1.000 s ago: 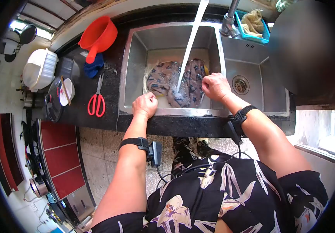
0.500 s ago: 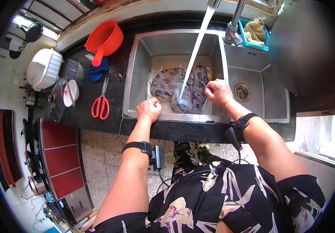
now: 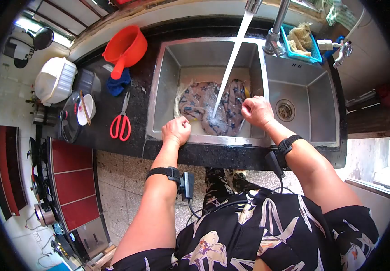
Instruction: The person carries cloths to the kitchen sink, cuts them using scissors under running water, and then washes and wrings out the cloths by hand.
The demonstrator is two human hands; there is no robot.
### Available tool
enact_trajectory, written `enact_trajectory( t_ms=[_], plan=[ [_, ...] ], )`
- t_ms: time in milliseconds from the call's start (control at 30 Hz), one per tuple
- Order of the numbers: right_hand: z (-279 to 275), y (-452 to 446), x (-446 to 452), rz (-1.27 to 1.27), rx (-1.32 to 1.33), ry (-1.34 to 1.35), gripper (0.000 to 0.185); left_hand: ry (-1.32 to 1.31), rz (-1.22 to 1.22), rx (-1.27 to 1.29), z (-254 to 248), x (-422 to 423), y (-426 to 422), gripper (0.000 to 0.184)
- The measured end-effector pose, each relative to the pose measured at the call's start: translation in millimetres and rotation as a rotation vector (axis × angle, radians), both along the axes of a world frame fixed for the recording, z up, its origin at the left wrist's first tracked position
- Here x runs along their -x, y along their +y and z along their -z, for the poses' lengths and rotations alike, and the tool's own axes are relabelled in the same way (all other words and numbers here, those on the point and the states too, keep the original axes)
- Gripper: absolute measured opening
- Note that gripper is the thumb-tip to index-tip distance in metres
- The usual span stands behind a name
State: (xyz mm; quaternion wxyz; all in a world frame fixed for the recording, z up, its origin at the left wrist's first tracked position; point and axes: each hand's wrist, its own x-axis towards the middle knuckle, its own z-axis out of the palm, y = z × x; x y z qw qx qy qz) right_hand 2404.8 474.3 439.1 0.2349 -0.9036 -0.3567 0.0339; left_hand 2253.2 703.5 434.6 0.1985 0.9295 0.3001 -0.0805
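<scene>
We hold our left hand [image 3: 177,130] near-left, our right hand [image 3: 257,111] at right, over the left basin [image 3: 165,92], both grips curled closed, contents unclear; star-patterned cloth [image 3: 192,97] lies in its water [image 3: 187,75].

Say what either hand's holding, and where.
Can't tell: the left hand and right hand are curled near the star-patterned cloth, but no gripped part shows.

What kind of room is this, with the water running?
Probably a kitchen in someone's home. There's a double metal sink with a running tap, and on the dark counter beside it a white bowl with what look like chopsticks across it.
</scene>
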Motion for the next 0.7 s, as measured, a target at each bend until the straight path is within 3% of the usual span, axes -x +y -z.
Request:
enact_trajectory(
  t_ms=[233, 500, 600, 700],
  plan=[
    [2.0, -0.1, -0.9, 0.029, -0.021, -0.004, 0.013, 0.038, 0.035, -0.059, -9.3, -2.7, -3.5, 0.03],
    [1.8, -0.8, -4.3, 0.056, -0.214, 0.028, 0.034, 0.02, 0.03, -0.039, -5.4, -3.1, -3.1, 0.037],
    [6.9, -1.2, -7.4, 0.108, -0.265, 0.093, 0.034, -0.196, 0.06, -0.063, 11.3, 4.4, 1.1, 0.02],
    [8.9, 4.0, -10.2, 0.234, -0.335, 0.193, 0.032, -0.516, 0.265, -0.188, -0.6, 3.6, -20.2, 0.011]
  ],
)
